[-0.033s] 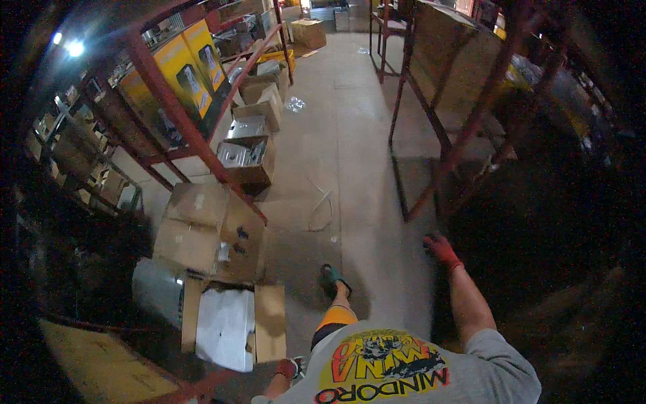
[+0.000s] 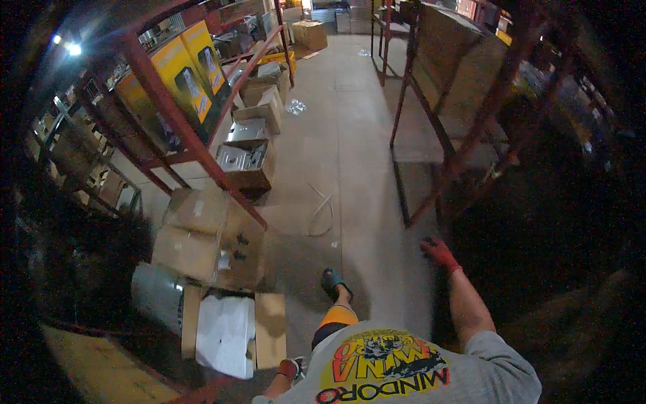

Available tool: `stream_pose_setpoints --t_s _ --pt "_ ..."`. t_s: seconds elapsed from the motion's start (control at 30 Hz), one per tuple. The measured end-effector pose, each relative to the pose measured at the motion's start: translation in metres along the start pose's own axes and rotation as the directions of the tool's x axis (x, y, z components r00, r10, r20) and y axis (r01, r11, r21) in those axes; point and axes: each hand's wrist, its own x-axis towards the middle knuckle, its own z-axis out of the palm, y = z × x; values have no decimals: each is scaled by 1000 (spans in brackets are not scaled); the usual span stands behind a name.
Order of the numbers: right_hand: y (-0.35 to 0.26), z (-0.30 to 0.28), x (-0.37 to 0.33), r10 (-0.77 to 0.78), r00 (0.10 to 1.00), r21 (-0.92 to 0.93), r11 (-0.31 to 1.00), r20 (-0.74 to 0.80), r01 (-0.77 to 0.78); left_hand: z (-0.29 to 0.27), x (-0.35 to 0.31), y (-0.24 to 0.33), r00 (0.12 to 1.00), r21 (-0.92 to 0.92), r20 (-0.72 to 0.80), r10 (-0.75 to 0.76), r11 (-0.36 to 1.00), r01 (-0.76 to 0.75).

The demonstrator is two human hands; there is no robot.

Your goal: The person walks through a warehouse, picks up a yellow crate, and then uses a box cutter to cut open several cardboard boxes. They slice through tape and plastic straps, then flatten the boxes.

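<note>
My right hand (image 2: 439,254), in a red glove with dark fingertips, hangs out in front over the aisle floor. Its fingers are loosely stretched and hold nothing. Low by my body, my left hand (image 2: 289,369) also wears a red glove. It is beside the right flap of an open cardboard box (image 2: 271,326); something pale shows at its fingers, and I cannot make out whether it grips anything. White sheet-like packing (image 2: 225,333) covers what lies in that box. Just beyond stands a larger closed carton (image 2: 188,232).
Along the left, a red metal rack (image 2: 182,124) bears yellow-and-black boxes (image 2: 192,74). Open cartons with silvery metal parts (image 2: 239,156) sit at its foot. A pale strap (image 2: 321,209) lies on the aisle floor (image 2: 360,168). Another rack (image 2: 464,151) with a big carton (image 2: 451,64) lines the right.
The whole view has shifted very slightly, with the boxes and racks a little lower in the picture. Both hands stay nearly where they were.
</note>
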Motion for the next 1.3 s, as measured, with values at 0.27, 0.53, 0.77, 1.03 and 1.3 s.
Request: stream_pose_setpoints --t_s 0.27,0.53,0.77,1.03,1.3 --pt "48 6 108 310 951 -227 927 10 -300 -202 257 169 780 153 -73 621 780 -607" --pt "154 18 202 442 765 264 756 469 -599 -387 443 309 902 -84 -388 191 967 -241" --pt "21 -60 519 458 768 364 691 447 -624 -389 457 385 892 527 -110 439 786 -322" --pt "-230 -175 854 118 993 -21 993 11 -118 -403 520 518 974 81 -212 78 995 -62" --pt "-296 -167 960 55 942 -110 994 331 -19 -480 672 638 951 -146 -303 -57 989 13"
